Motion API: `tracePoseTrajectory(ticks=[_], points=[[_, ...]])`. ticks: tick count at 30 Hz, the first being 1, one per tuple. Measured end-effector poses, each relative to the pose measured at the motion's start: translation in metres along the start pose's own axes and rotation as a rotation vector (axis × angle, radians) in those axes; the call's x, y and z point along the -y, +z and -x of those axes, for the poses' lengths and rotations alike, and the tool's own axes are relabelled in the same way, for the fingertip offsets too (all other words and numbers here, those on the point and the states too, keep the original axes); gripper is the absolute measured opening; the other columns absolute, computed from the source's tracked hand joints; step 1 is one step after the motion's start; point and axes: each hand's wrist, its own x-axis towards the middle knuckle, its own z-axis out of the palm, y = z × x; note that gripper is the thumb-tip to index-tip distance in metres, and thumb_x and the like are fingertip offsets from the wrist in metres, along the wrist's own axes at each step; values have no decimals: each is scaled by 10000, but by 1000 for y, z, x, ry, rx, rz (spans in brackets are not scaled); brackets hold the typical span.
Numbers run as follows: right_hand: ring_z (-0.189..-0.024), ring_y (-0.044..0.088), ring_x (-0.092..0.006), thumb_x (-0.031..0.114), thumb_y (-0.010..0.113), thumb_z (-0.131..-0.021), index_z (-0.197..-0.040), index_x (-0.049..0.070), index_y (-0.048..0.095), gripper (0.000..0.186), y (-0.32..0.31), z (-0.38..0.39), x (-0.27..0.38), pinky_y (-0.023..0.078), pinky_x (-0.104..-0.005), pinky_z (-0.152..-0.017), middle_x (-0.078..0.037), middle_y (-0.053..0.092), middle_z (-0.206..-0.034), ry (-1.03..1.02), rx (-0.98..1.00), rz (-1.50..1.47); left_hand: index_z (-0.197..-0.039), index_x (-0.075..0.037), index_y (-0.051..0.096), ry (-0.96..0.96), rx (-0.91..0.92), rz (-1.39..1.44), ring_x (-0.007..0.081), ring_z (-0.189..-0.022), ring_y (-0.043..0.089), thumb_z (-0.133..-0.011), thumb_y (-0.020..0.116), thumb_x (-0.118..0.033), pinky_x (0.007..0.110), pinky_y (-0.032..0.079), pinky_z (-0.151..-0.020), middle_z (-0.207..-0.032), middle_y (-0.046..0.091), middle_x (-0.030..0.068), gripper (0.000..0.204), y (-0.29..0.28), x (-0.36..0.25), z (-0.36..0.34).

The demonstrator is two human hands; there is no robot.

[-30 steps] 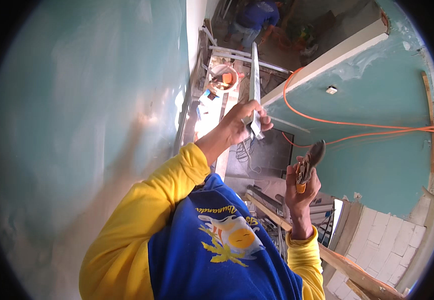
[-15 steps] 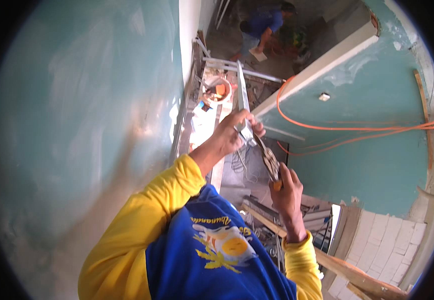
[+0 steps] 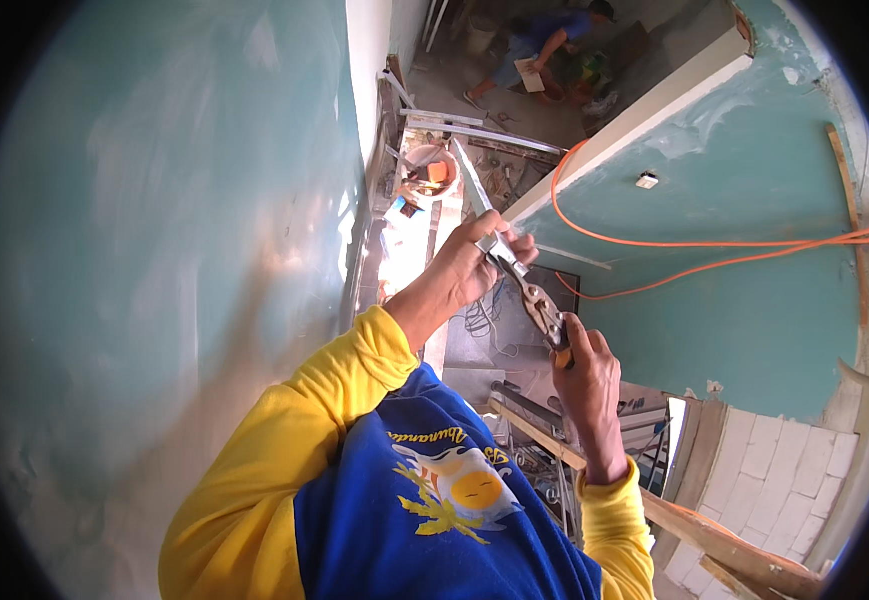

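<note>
My left hand (image 3: 462, 265) is closed around a thin metal profile (image 3: 472, 180), whose long end points away from me. My right hand (image 3: 590, 378) grips the orange-tipped handles of a pair of tin snips (image 3: 541, 308). The snips' jaws reach the near end of the profile, just beside my left fingers. Whether the blades are closed on the metal I cannot tell. Beyond my left hand, a round bucket (image 3: 430, 172) with an orange item and other small things in it stands on a long board.
A green-painted wall (image 3: 194, 150) rises on my left, another (image 3: 724, 330) on my right. Orange cable (image 3: 674, 243) loops across the right side. A person (image 3: 544, 45) crouches at the far end, holding a board. Timber (image 3: 684, 525) and metal pieces lie at lower right.
The profile and snips have tilted a little, and my right hand has shifted slightly right. The far person has moved to the right and raised the board.
</note>
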Motion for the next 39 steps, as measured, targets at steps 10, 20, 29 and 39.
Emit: tracePoseTrajectory(ticks=[10,20,29,39], points=[[-809,695,-366,19,785,-771,-1336,107,652,587,-5,17,-4,568,-457,-702,-159,661,-934,108,40,24,-879,-30,596,-27,-26,21,308,-873,720,-887,699,-45,521,615,-979,-855,636,118,104,0,14,7],[-759,670,-232,11,881,-751,-1265,34,632,572,-8,-6,-14,535,-330,-674,-91,652,-923,0,-233,-342,-1046,-15,538,-110,9,64,346,-1119,728,-982,688,-128,455,600,-1018,-913,633,105,198,52,17,3],[-868,646,-61,-121,781,-846,-1196,54,530,465,-13,-94,13,515,-210,-719,-95,671,-1166,-126,-427,-1207,-1209,-29,594,-175,139,-267,210,-1008,718,-1049,592,-275,318,569,-864,-973,708,81,293,103,13,28],[-860,684,-97,-126,800,-841,-1186,19,615,417,-107,-120,8,546,-245,-724,-49,709,-987,-108,-461,-1226,-1343,-31,591,353,254,-1475,181,-977,684,-880,820,-565,341,528,-937,-1170,690,123,743,104,-12,28]])
